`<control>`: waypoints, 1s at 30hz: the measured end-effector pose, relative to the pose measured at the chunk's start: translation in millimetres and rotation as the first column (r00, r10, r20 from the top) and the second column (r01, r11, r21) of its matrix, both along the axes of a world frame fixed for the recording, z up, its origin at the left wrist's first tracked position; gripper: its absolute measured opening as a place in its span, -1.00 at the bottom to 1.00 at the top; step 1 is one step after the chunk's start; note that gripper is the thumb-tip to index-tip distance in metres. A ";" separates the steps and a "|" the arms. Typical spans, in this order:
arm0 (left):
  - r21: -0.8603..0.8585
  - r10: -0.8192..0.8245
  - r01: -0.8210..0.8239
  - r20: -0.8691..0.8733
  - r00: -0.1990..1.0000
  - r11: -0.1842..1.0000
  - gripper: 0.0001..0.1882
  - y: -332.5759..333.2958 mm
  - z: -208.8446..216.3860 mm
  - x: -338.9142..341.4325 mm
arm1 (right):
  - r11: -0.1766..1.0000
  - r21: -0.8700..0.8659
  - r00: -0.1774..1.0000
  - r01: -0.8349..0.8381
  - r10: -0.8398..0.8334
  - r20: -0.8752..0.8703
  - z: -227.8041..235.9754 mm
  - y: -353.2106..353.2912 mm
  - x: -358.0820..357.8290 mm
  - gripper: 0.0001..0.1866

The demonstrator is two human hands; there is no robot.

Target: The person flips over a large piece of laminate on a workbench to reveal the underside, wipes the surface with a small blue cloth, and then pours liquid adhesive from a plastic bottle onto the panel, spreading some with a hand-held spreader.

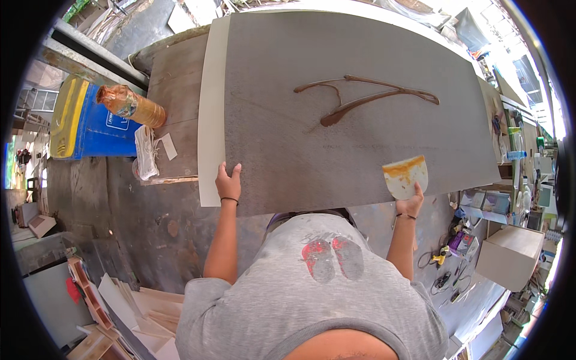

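Observation:
A large dark grey sheet point(270, 132) lies on the bench in front of me, over a white panel point(211, 120) that shows along its left side. Lines of thick, shiny brown liquid point(366, 103) form a long loop on the sheet's upper middle. My right hand point(411, 203) grips a flat, pale spreader point(408, 180) at the sheet's near edge. Orange-brown residue coats the spreader's far edge. At the near left corner, my left hand point(228, 183) rests where the grey sheet meets the white panel, thumb and fingers apart, holding nothing visible.
To the left, an orange-stained plastic bottle point(133, 105) and white cloth point(146, 151) sit on the bench beside a blue bin point(111, 123) with a yellow lid. Wood offcuts point(150, 315) are piled lower left. Power tools point(459, 243) and a box point(510, 257) stand right.

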State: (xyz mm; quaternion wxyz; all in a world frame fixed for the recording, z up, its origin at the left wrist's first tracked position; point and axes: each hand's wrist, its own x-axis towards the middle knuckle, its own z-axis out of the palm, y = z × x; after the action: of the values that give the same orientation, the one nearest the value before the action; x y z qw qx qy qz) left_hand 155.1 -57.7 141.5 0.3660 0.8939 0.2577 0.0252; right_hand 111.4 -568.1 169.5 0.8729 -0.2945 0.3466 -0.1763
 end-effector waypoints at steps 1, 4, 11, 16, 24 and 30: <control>-0.005 0.018 -0.018 0.034 0.999 1.000 -0.34 6.0 -2.0 -0.7 | 1.000 0.000 1.000 0.001 -0.001 -0.031 2.5 4.7 -1.3 -0.52; -0.037 0.040 -0.038 0.042 0.998 0.999 -0.35 40.8 -5.2 -1.9 | 0.998 0.026 0.998 -0.064 0.064 -0.024 8.1 19.8 -6.0 -0.53; 0.106 0.145 -0.152 0.074 0.987 0.983 -0.34 98.9 -20.9 -7.9 | 0.985 0.053 0.985 -0.162 0.165 -0.047 -0.7 53.7 -15.8 -0.56; 0.263 0.195 -0.198 0.037 0.980 0.944 -0.34 94.2 -37.4 -14.2 | 0.994 0.026 0.994 -0.103 0.103 -0.027 0.4 57.8 -21.1 -0.56; 0.164 0.249 -0.272 0.149 0.957 0.948 -0.34 92.1 -51.7 -16.8 | 0.999 -0.016 0.999 -0.046 0.046 0.006 27.4 12.5 -5.2 -0.52; 0.166 0.278 -0.289 0.091 0.956 0.943 -0.34 92.9 -43.3 -15.2 | 0.779 -0.616 0.990 -0.119 0.047 -0.132 56.3 -67.7 79.7 -0.57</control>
State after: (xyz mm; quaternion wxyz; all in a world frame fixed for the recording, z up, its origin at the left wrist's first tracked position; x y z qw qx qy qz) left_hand 139.9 35.2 98.2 0.2856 0.8752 0.3682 0.1300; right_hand 191.1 -635.8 225.8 0.7138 -0.5899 0.3028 -0.2255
